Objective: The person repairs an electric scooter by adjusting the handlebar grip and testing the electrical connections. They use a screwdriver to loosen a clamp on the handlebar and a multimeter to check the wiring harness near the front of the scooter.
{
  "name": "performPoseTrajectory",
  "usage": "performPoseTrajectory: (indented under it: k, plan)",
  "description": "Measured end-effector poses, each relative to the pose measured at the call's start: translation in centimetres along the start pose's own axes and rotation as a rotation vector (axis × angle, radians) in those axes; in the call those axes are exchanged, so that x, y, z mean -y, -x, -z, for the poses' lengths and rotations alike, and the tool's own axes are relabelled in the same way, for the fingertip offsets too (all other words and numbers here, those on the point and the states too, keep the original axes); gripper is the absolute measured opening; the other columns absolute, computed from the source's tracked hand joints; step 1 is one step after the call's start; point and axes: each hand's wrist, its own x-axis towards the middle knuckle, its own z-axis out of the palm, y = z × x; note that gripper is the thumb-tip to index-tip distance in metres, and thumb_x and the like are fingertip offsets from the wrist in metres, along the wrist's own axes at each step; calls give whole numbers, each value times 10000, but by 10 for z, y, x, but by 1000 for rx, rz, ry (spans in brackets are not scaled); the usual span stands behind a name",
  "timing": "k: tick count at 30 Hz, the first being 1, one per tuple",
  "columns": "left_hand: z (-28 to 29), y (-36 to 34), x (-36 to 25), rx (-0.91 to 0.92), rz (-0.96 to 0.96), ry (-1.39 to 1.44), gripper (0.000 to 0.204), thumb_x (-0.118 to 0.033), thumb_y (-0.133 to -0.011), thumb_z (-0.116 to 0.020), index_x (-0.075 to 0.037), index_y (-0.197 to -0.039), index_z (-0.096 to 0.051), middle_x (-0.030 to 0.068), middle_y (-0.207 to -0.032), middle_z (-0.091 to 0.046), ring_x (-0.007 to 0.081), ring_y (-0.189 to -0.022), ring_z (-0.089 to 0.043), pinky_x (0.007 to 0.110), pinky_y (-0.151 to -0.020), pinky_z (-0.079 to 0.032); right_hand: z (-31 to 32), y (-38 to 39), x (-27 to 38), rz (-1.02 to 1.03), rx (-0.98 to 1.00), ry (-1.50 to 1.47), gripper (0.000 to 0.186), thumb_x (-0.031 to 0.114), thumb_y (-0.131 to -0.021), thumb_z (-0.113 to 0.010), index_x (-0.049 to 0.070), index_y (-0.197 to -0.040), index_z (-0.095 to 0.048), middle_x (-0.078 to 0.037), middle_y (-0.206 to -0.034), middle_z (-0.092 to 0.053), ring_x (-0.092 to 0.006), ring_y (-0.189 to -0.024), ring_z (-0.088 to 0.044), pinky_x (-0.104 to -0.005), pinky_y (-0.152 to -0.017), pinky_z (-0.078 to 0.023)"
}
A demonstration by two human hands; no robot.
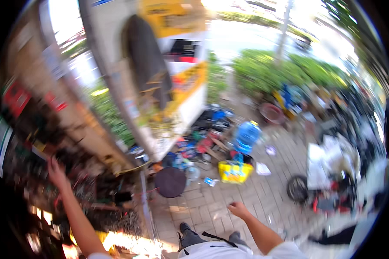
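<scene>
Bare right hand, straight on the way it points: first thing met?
Bare right hand: probably the small, flat blue-and-white packet on the grey brick paving; the hand seems higher, and depth is unclear.

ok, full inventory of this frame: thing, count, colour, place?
Water jug: one, blue, centre
Bag: one, yellow, below the jug in the picture
Round top: one, dark, left of the bag
Paper scrap: one, white, right of the bag
Basin: one, dull red, near the bushes
Bushes: several, green, beyond the paving
Pole: one, pale, top right
Panel: one, white and yellow, upper centre-left
Wheel: one, black, right
Left-side clutter: uncountable, mixed, blurred
Paving: grey-brown, centre
Shirt: one, white, bottom
Left hand: one, bare, over the clutter; grip unclear
Right hand: one, bare, above the paving
</scene>
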Motion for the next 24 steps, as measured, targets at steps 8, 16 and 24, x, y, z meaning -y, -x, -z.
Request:
performPoseTrajectory:
  k: [8,16,24]
  plan:
    - [-225,666,-39,1873,312,-280,249,-193,-922,-568,39,-998,-617,96,-715,-627,209,-625,-603,355,-587,-484,44,98,-45,174,-449,-618,391,322,-951,-540,6,-1175,-598,-167,-1068,-670,-289,-931,-648,-378,-837,-506]
    - [-383,977,-183,2200,307,164,361,-241,-980,-529,64,-1171,-547,137,-962,-696,227,-899,-660,321,-857,-492,239,273,-253,-19,-1061,-427,274,224,-947,-562,8,-1116,-567,-149,-893,-644,-277,-748,-638,-385,-673,-502]
    - [-489,1163,-289,2399,988,215,335,-311,-1005,-498,8,-1038,-595,158,-934,-701,207,-845,-676,316,-801,-514,353,352,-340,172,-1302,-1530,246,174,-944,-622,-23,-1080,-566,32,-696,-500,-36,-563,-438,-202,-481,-348]
